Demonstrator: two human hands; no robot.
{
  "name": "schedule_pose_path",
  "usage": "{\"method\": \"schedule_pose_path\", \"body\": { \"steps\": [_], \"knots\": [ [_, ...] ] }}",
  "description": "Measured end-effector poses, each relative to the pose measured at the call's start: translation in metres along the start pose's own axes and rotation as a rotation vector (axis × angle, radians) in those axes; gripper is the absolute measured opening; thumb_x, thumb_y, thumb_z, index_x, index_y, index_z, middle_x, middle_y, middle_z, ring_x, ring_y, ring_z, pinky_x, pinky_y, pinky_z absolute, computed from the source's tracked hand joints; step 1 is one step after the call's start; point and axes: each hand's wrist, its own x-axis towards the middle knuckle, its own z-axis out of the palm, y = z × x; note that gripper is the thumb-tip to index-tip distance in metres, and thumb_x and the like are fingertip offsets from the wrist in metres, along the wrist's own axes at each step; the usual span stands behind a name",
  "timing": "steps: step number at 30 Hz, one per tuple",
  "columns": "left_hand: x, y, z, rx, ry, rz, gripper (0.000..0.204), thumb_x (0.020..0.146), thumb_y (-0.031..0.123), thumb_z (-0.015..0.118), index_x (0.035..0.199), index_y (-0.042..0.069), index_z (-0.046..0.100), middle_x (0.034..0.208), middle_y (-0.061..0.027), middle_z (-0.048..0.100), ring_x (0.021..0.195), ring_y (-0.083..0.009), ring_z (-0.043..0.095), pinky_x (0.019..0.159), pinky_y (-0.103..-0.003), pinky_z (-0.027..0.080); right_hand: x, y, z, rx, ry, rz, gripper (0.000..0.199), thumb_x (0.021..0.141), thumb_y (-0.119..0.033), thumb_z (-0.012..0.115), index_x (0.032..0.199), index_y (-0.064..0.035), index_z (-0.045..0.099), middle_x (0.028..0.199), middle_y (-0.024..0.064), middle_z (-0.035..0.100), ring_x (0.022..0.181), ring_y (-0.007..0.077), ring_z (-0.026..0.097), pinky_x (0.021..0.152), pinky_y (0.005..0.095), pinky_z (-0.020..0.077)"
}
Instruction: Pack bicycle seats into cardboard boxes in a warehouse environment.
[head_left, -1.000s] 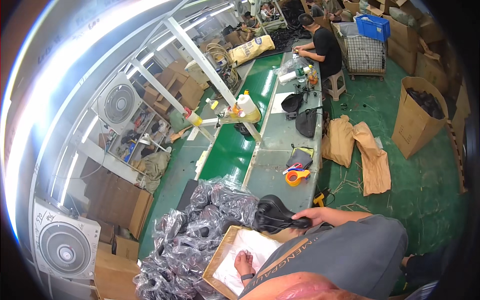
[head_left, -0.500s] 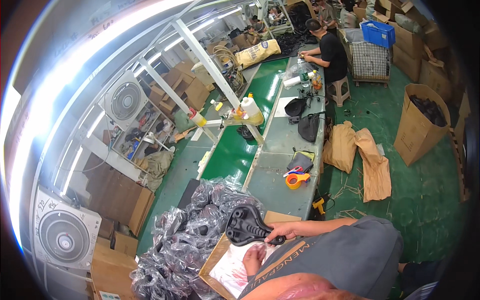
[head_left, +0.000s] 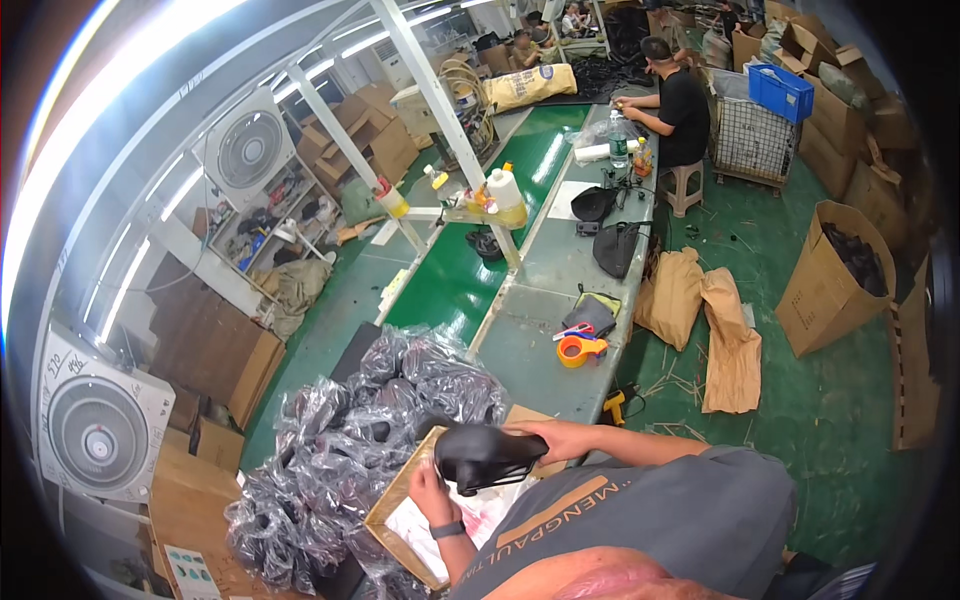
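A black bicycle saddle (head_left: 480, 455) is held up in front of my chest, its smooth top facing up and part of its underside frame showing below. My right hand (head_left: 562, 440) grips its right end. At the saddle's left end, my left hand (head_left: 432, 492), with a dark band on the wrist, has its fingers closed against the edge; its fingertips are partly hidden. Beneath is an open carton (head_left: 395, 500) lined with white sheeting that has reddish marks. Left of it lies a big heap of dark things in clear plastic bags (head_left: 350, 450).
On the bench (head_left: 520, 370) lie orange tape (head_left: 574, 351), scissors (head_left: 572, 331) and black pouches. A yellow tool (head_left: 617, 405) hangs at its edge. A green belt (head_left: 450, 300) runs alongside. Brown sacks (head_left: 670, 295) and a tall carton (head_left: 825, 300) stand right. Another person (head_left: 683, 110) sits farther along.
The saddle has been turned over, from ribbed underside showing to smooth top showing. My left hand has moved from over the carton's lining up to the saddle's left end.
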Motion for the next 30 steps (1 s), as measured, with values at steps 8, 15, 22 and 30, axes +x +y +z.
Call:
{"method": "schedule_pose_path", "body": {
  "steps": [8,15,22,30],
  "knots": [
    [-0.064,0.033,0.014,0.211,-0.787,-0.110,0.012,0.102,0.010,0.073,0.102,-0.002,0.076,0.093,-0.0002,0.073,0.089,-0.0075,0.062,0.081,-0.026,0.052,0.030,0.051,0.016,0.895,0.248,0.434,0.069,0.086,-0.002,0.082,0.146,-0.0039,0.048,0.103,0.0138,0.071,0.078,0.0216,0.073,0.065,0.0354,0.0600],
    [-0.055,-0.029,0.012,-0.170,-0.405,-0.242,0.086,0.099,0.042,0.076,0.165,0.006,0.034,0.148,-0.0127,0.056,0.124,-0.0201,0.063,0.102,-0.037,0.052,0.053,0.005,0.050,0.469,0.220,0.055,0.074,0.091,-0.003,0.078,0.157,0.0011,0.044,0.149,0.0155,0.059,0.134,0.0253,0.060,0.109,0.0414,0.0530],
    [0.029,-0.039,-0.072,-0.858,-0.105,-0.359,0.041,0.100,0.025,0.077,0.132,0.004,0.064,0.117,-0.0088,0.074,0.097,-0.0165,0.070,0.082,-0.031,0.060,0.064,-0.041,0.029,0.223,-0.077,0.078,0.064,0.096,0.000,0.071,0.157,-0.0019,0.050,0.154,0.0147,0.057,0.134,0.0240,0.060,0.110,0.0382,0.0520],
    [0.200,-0.095,-0.221,-0.826,0.530,-0.047,0.016,0.105,0.024,0.072,0.104,0.010,0.065,0.078,0.0023,0.060,0.058,-0.0075,0.051,0.048,-0.023,0.039,0.044,0.018,0.006,0.250,-0.017,0.291,0.062,0.100,-0.007,0.071,0.158,-0.0044,0.049,0.142,0.0148,0.064,0.117,0.0182,0.066,0.101,0.0348,0.0551]
  ]
}}
